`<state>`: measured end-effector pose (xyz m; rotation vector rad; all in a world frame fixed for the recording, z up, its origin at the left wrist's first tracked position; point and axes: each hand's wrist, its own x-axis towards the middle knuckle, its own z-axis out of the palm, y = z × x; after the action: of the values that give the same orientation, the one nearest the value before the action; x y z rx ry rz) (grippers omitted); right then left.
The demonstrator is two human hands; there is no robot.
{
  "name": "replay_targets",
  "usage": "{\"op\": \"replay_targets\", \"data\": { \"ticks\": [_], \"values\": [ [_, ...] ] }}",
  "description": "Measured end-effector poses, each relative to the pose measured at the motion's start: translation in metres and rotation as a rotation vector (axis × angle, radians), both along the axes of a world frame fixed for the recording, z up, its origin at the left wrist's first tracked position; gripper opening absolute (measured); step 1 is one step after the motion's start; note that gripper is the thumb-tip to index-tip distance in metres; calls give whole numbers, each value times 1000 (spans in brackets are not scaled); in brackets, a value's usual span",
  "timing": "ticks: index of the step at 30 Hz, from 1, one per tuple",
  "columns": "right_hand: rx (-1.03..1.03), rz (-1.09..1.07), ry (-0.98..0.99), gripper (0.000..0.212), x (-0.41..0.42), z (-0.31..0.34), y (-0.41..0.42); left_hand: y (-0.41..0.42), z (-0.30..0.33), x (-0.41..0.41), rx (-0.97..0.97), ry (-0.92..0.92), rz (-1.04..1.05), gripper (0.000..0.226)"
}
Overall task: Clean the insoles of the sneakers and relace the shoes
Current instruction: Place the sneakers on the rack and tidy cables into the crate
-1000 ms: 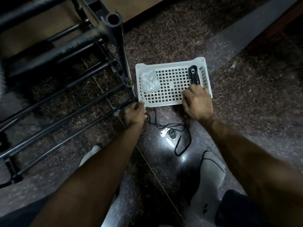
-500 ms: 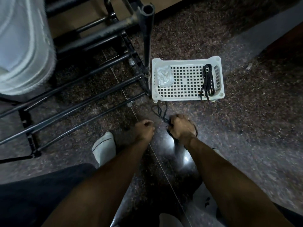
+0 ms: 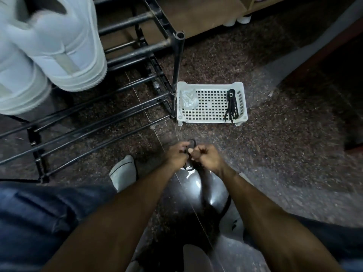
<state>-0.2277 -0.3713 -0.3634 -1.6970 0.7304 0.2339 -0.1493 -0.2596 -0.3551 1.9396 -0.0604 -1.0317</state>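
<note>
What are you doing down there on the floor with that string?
A person is holding a black shoelace in both fists, the left hand and right hand close together above the floor. Ahead, a white basket holds another bundled black lace and a crumpled white wad. White sneakers sit on the black shoe rack, not laced yet.

head view, steeply downward, seemingly near floor
</note>
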Motion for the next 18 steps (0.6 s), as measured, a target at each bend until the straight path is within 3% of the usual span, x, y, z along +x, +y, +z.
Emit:
{"op": "replay_targets", "data": {
  "ticks": [2,5,8,12,15,18],
  "values": [
    [61,13,-72,30,5,39,0,1,19,-3,-111,5,-76,52],
    [30,92,-150,22,10,89,-7,3,44,1,-218,-51,-137,22],
    [-68,55,-201,22,13,123,-22,10,64,10,-217,-149,-140,18],
    [-182,-134,-307,36,15,158,-44,33,90,20,-144,-171,-26,30],
    [-257,-216,-349,32,12,176,-55,46,102,24,-125,-150,64,33],
    [-409,-27,-242,25,7,185,-64,50,114,26,-87,-129,186,32]
  ]
}}
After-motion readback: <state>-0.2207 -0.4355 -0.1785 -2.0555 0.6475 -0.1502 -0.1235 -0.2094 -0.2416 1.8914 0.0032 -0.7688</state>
